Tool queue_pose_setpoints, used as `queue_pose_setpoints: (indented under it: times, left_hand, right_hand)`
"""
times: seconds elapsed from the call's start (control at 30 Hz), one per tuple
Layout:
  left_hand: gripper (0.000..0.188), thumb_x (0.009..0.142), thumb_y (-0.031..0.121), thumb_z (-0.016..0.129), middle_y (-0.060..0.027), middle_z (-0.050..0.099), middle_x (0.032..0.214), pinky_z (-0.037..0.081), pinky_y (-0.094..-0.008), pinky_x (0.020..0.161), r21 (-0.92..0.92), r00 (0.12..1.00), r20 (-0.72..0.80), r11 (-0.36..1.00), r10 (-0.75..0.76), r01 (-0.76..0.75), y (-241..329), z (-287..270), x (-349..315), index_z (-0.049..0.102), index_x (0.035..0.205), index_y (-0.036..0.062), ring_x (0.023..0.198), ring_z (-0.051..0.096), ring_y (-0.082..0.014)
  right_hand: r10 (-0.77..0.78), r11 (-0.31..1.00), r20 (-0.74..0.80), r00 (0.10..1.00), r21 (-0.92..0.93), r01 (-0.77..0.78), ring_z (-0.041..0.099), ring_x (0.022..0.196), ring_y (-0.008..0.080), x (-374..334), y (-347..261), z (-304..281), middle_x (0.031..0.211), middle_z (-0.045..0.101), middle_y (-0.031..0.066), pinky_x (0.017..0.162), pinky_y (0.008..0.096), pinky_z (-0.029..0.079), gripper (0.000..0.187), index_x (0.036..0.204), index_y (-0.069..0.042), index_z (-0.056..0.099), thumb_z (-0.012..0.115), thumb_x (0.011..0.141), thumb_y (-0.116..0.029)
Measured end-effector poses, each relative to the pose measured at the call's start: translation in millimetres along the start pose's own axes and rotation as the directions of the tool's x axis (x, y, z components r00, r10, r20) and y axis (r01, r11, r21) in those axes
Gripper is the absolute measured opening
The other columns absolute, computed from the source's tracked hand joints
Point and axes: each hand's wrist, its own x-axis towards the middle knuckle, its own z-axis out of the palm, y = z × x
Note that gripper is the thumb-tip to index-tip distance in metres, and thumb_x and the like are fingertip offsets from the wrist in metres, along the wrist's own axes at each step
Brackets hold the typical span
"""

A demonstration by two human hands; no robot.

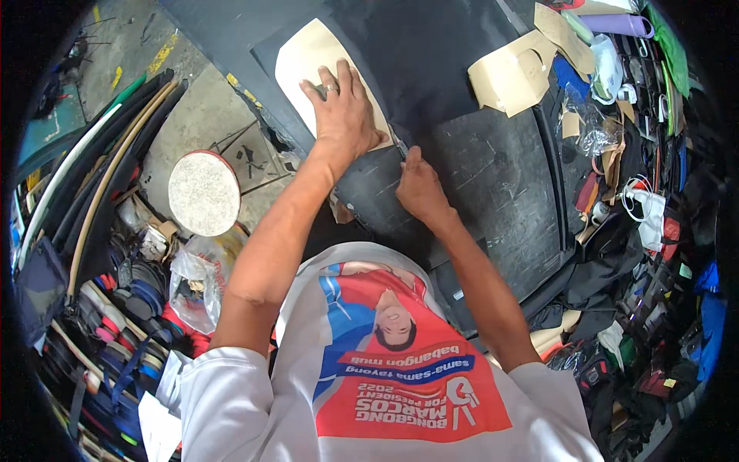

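Observation:
My left hand point(344, 108) lies flat with fingers spread, a ring on one of them, pressing on a cream card template point(302, 58). The template is long, with angled corners at its far end, and rests on black sheet material point(408, 54) spread over the dark work table point(493, 177). My right hand point(422, 186) is closed around a slim tool point(399, 145) with a silvery tip, a cutter or a pen; I cannot tell which. Its tip is at the template's near right corner. Most of the tool is hidden in my fingers.
More cream card pieces point(512, 73) lie at the table's far right. A round pale stool point(204, 192) stands left of the table. Rolls of strap and webbing point(142, 289) crowd the left, beside a plastic bag point(196, 281). Piled fabric, bags and scraps point(639, 262) fill the right.

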Motion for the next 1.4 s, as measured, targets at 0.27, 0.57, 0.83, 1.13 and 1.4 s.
queue_pose_setpoints:
  times: [0.27, 0.57, 0.83, 1.13, 1.4]
  left_hand:
    - [0.127, 0.057, 0.069, 0.086, -0.0203, 0.035, 0.157, 0.027, -0.0751, 0.108, -0.018, 1.000, -0.002, 1.000, -0.005, 0.005, -0.1, 1.9, -0.5, 0.043, 0.151, -0.0055, 0.144, 0.032, -0.0466]
    - [0.128, 0.056, 0.070, 0.086, -0.0200, 0.034, 0.157, 0.026, -0.0757, 0.106, -0.010, 1.000, -0.014, 1.000, -0.006, 0.006, -1.7, 4.8, -0.3, 0.043, 0.151, -0.0055, 0.144, 0.032, -0.0459]
    - [0.128, 0.057, 0.072, 0.085, -0.0203, 0.035, 0.156, 0.025, -0.0766, 0.106, -0.003, 1.000, -0.005, 1.000, -0.001, 0.001, -4.7, 2.0, 5.2, 0.043, 0.150, -0.0054, 0.145, 0.032, -0.0453]
    - [0.094, 0.066, 0.053, 0.086, -0.0232, 0.043, 0.145, 0.027, -0.0742, 0.110, 0.008, 0.943, -0.168, 0.957, 0.286, -0.289, -5.2, -13.9, 15.5, 0.054, 0.137, -0.0006, 0.139, 0.038, -0.0452]
    - [0.031, 0.074, 0.007, 0.073, -0.0174, 0.062, 0.112, 0.051, -0.0437, 0.101, -0.285, 0.431, 0.127, 0.449, 0.894, -0.847, 26.3, -42.9, 40.8, 0.064, 0.103, 0.0019, 0.111, 0.060, -0.0368]
  right_hand:
    - [0.007, 1.000, -0.052, 0.999, -0.008, -0.007, 0.063, 0.091, 0.0595, -10.2, 1.2, 8.0, 0.092, 0.063, 0.0391, 0.079, 0.0614, 0.050, 0.013, 0.106, 0.005, 0.042, 0.048, 0.101, -0.005]
    - [0.077, 0.997, 0.047, 0.996, 0.014, -0.078, 0.061, 0.101, 0.0599, -20.9, 2.3, 8.6, 0.107, 0.061, 0.0416, 0.090, 0.0605, 0.051, 0.023, 0.112, 0.005, 0.043, 0.034, 0.105, -0.014]
    - [0.112, 0.993, -0.072, 0.991, 0.054, -0.108, 0.061, 0.099, 0.0592, -72.2, 20.1, 26.4, 0.100, 0.062, 0.0402, 0.083, 0.0622, 0.048, 0.014, 0.105, 0.006, 0.045, 0.047, 0.103, -0.008]
    - [0.413, 0.909, -0.193, 0.890, 0.158, -0.387, 0.062, 0.097, 0.0559, -157.9, 20.4, 28.8, 0.100, 0.064, 0.0351, 0.082, 0.0586, 0.049, 0.019, 0.116, 0.003, 0.048, 0.051, 0.105, -0.012]
    - [0.822, 0.517, -0.339, 0.457, 0.780, -0.353, 0.066, 0.075, 0.0440, -134.5, -73.0, 31.5, 0.082, 0.063, 0.0220, 0.067, 0.0525, 0.051, 0.018, 0.112, 0.000, 0.046, 0.055, 0.105, -0.014]
